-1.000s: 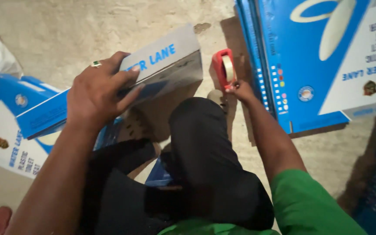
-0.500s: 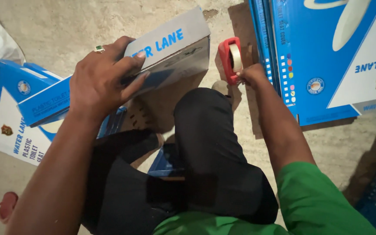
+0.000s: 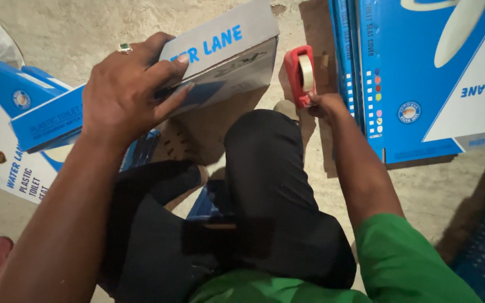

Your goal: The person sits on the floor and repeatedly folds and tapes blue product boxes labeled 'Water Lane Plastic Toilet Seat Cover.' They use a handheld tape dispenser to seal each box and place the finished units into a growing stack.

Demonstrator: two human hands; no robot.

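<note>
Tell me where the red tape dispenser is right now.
The red tape dispenser is upper centre in the head view, held by the right hand, between the cardboard box and the blue cartons.

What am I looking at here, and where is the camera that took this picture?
The camera sits on a person's head and looks down, so you see that person's own arms and knees from above; there is no machine. The person wears a green shirt and dark trousers and crouches over a bare concrete floor. The left hand, with a ring on one finger, presses down on the grey flap of a blue and white cardboard box, its grip closed over the edge. The right hand holds a red tape dispenser with a roll of pale tape, beside the box. More boxes of the same kind lie flat on the floor: a stack to the right and some to the left.
</note>
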